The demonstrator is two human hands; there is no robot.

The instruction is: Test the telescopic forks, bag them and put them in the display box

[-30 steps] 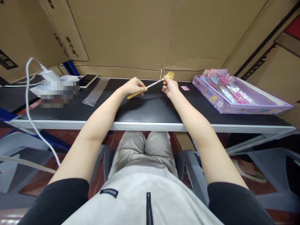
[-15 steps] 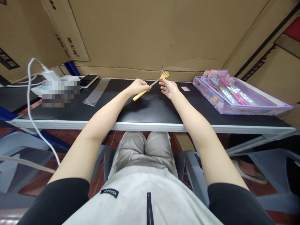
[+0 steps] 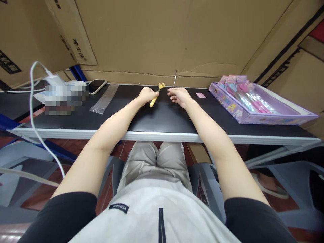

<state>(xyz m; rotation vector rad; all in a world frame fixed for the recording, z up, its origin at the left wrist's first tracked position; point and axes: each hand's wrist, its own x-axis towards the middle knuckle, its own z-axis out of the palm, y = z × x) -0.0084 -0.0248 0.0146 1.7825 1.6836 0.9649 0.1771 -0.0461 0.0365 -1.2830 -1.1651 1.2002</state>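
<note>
My left hand [image 3: 146, 95] is closed around a small yellow back-scratcher [image 3: 156, 95], collapsed short, its claw head pointing toward the cardboard wall. A little to the right, my right hand [image 3: 178, 96] hovers over the black table [image 3: 162, 118] with fingers loosely curled and nothing in them. The two hands are a short gap apart.
A purple tray box [image 3: 258, 104] of wrapped pink and blue items sits at the right. A clear plastic sleeve [image 3: 104, 99], a phone [image 3: 96, 85] and a white charger with cable [image 3: 50, 81] lie at the left. A pink tag [image 3: 201, 95] lies near the wall. Cardboard boxes [image 3: 162, 37] stand behind.
The back-scratcher's metal shaft has been pushed in and is now short. My right hand let go of its head and drew back; my left hand keeps the handle.
</note>
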